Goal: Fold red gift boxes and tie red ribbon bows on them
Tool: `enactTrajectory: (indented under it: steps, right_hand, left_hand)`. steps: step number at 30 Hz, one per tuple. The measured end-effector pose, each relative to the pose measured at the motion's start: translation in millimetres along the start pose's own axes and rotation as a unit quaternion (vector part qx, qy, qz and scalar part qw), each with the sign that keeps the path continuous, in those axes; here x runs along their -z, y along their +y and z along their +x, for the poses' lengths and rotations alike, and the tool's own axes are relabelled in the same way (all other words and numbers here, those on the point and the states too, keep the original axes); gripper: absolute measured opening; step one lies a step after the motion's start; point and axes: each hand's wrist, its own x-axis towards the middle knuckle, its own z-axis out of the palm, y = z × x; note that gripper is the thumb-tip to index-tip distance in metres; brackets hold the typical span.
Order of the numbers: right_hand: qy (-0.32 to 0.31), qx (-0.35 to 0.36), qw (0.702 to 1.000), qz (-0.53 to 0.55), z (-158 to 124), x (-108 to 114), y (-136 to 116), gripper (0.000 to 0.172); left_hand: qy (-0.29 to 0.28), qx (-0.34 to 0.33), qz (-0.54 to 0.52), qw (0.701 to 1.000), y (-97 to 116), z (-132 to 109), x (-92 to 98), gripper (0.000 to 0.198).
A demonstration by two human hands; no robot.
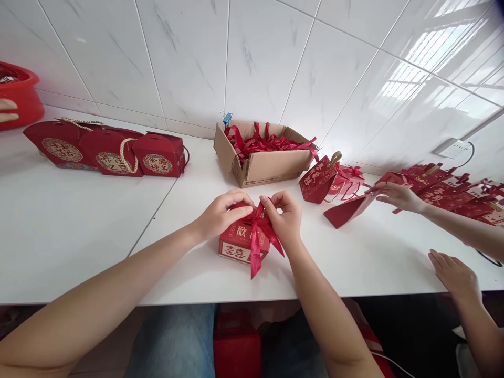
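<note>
A small red gift box [238, 245] with gold lettering stands on the white table [79, 236] in front of me. A red satin ribbon [258, 236] is wrapped over its top, with two tails hanging down the front. My left hand [222, 214] and my right hand [285, 215] meet above the box, each with fingers pinched closed on the ribbon at the knot.
An open cardboard box [262, 165] full of red ribbons sits behind. Three red gift bags [110, 149] lie at the left, near a red basin [18, 94]. At the right, another person's hands [399, 197] touch flat red boxes [444, 194]; a finished box [318, 178] stands there.
</note>
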Motion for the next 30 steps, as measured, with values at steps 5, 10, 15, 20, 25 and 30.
enactTrajectory:
  steps: [5,10,15,20,25,30]
  right_hand:
    - [0.027,-0.007,1.000,-0.013,-2,-5,-2,0.033]
    - [0.005,0.018,1.000,0.013,2,3,3,0.021]
    - [-0.150,0.110,0.983,0.002,9,24,9,0.026]
    - [-0.251,0.201,0.945,-0.067,8,27,8,0.047]
    - [-0.256,0.234,0.936,-0.060,7,22,12,0.044]
    - [-0.262,0.252,0.930,-0.055,8,25,14,0.026]
  left_hand:
    - [0.033,0.008,0.068,0.997,4,-3,-0.9,0.024]
    - [0.038,0.007,0.091,0.995,7,-2,6.9,0.020]
    - [0.104,0.042,0.043,0.993,5,4,16.9,0.020]
    - [0.115,0.098,-0.059,0.987,-1,9,20.6,0.022]
    - [0.131,0.097,-0.048,0.986,-3,9,19.9,0.022]
    - [0.130,0.091,0.004,0.987,-4,9,21.2,0.024]
